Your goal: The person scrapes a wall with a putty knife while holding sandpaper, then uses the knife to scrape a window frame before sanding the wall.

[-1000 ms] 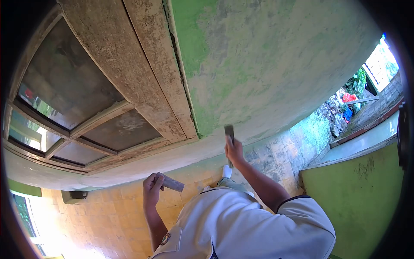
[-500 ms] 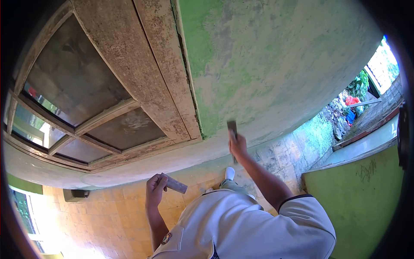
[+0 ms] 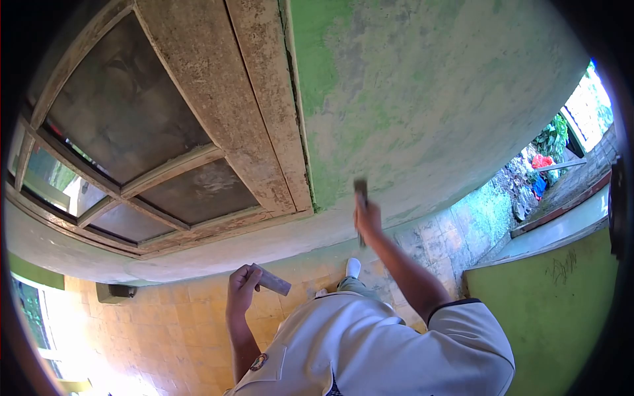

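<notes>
**A:** What are the fingers (image 3: 365, 214) of the right hand (image 3: 370, 223) doing?

**B:** They are clenching the handle of a scraper (image 3: 360, 190). Its blade is resting against the green wall (image 3: 429, 99), just beside the frame (image 3: 264, 132).

**A:** And the arm behind it?

**B:** It is reaching up, nearly straight, toward the wall.

**A:** What about the left hand (image 3: 240, 290)?

**B:** It is gripping a grey block (image 3: 272, 283), with the fingers curling round one end. The elbow is bending, and the block is hanging low over the tiled floor (image 3: 178, 317), well apart from the wall.

**A:** Which step is in hand?

**B:** Judging by the blade on the mottled paint, he or she is scraping the wall. Another stroke is calling for a flat blade and steady pressure.
</notes>
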The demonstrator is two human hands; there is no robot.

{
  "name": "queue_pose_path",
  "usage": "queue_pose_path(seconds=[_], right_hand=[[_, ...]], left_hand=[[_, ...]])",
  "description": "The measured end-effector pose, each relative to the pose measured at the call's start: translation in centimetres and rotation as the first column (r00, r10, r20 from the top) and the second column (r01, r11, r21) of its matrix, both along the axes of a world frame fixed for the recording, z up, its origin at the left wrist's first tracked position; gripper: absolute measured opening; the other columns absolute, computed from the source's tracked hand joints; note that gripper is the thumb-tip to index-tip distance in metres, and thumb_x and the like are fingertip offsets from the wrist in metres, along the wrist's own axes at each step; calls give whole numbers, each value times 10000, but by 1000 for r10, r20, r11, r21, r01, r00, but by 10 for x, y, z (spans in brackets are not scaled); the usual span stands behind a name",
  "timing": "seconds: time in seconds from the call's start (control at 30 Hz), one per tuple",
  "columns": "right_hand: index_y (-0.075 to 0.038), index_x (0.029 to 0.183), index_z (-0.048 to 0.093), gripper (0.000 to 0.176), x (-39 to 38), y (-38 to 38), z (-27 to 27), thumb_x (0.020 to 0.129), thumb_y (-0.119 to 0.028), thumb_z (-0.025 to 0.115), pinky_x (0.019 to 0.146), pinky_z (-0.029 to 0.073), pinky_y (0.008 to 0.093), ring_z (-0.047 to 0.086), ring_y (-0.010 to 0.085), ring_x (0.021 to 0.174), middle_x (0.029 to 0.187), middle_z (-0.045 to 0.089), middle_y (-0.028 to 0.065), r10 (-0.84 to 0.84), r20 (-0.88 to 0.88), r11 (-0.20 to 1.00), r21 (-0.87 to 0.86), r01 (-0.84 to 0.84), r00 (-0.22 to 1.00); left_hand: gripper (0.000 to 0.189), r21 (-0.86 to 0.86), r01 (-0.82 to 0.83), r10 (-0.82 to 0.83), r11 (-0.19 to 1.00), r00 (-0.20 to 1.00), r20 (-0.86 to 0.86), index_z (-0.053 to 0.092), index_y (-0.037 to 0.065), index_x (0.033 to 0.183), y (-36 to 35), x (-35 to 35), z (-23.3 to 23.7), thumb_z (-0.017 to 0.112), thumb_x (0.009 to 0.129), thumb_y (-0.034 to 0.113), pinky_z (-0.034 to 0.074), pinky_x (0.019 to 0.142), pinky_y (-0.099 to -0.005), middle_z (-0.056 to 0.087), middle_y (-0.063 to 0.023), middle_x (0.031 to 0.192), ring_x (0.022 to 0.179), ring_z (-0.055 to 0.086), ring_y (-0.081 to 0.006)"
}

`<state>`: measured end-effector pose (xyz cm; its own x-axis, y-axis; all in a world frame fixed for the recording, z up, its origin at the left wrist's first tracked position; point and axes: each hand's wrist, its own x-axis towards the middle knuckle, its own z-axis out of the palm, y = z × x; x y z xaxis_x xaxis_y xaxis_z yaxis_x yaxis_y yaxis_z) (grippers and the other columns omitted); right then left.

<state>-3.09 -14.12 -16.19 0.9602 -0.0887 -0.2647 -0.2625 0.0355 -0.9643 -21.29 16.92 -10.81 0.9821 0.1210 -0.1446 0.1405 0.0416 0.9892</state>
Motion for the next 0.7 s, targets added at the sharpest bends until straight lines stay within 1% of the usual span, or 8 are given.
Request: queue_pose_path(seconds=[0.07, 0.27, 0.33, 0.43, 0.47, 0.5, 0.57, 0.7], right_hand=[[-84, 620, 442, 476, 8, 2, 14, 897, -459, 538, 325, 319, 259, 392, 100, 328, 465, 434, 7, -39, 35, 997, 71, 36, 999], [-83, 608, 445, 488, -18, -10, -7, 893, -467, 539, 324, 313, 267, 389, 107, 317, 441, 418, 7, -25, 137, 999, -26, 29, 990], [-84, 585, 452, 501, -36, -13, -40, 894, -469, 536, 329, 315, 267, 399, 110, 316, 431, 421, 11, -4, 63, 987, -160, 14, 998], [-82, 569, 459, 507, -13, -11, -58, 894, -463, 539, 327, 312, 268, 408, 113, 315, 429, 429, 16, -1, 145, 960, -278, 41, 989], [-88, 573, 444, 502, 1, 0, -1, 891, -463, 545, 320, 304, 269, 396, 113, 310, 428, 419, 11, -24, 132, 975, -217, 53, 991], [-88, 573, 444, 502, 8, 1, 4, 891, -463, 545, 320, 304, 269, 396, 113, 310, 428, 419, 11, -22, 126, 975, -215, 49, 992], [-97, 572, 425, 502, 11, 3, 5, 890, -466, 548, 315, 298, 271, 385, 111, 306, 426, 406, 5, -86, 49, 996, -10, 87, 995], [-97, 563, 425, 509, -4, -4, 0, 891, -466, 545, 312, 294, 273, 379, 110, 303, 424, 406, 3, -111, 153, 990, -67, 122, 982]], left_hand=[[189, 13, 1, -1, 1000, 1000, -15, 585, 14, 792, 3, -2, -5, 599, 894, 172, 391, 517, -209, 527, 9, 668, 579, 457, -55], [188, -12, 2, -2, 1000, 1000, -5, 595, 9, 809, -2, 2, -5, 601, 893, 177, 392, 515, -205, 533, 11, 663, 582, 459, -50], [183, -1, 4, -4, 1000, 1000, -2, 597, 8, 814, -2, 2, -5, 599, 894, 173, 392, 514, -204, 534, 12, 663, 582, 460, -49], [174, -14, -2, 2, 1000, 1000, -6, 599, 7, 822, -2, 1, -5, 597, 893, 167, 391, 512, -202, 536, 11, 667, 582, 460, -47], [171, -5, 1, -1, 1000, 1000, -5, 599, 7, 823, -2, 2, -4, 597, 892, 164, 390, 512, -203, 535, 11, 668, 581, 459, -47], [169, 5, 7, -7, 1000, 1000, -8, 599, 6, 824, -2, 1, -3, 596, 892, 160, 390, 512, -203, 534, 11, 668, 579, 458, -47], [170, 20, 14, -14, 1000, 1000, -18, 598, 5, 825, -1, 2, 0, 597, 891, 161, 389, 512, -203, 531, 12, 666, 578, 457, -47], [174, -12, 38, -38, 999, 999, 4, 595, 5, 823, -3, 8, -2, 599, 891, 165, 387, 513, -202, 519, 15, 660, 575, 450, -46]])
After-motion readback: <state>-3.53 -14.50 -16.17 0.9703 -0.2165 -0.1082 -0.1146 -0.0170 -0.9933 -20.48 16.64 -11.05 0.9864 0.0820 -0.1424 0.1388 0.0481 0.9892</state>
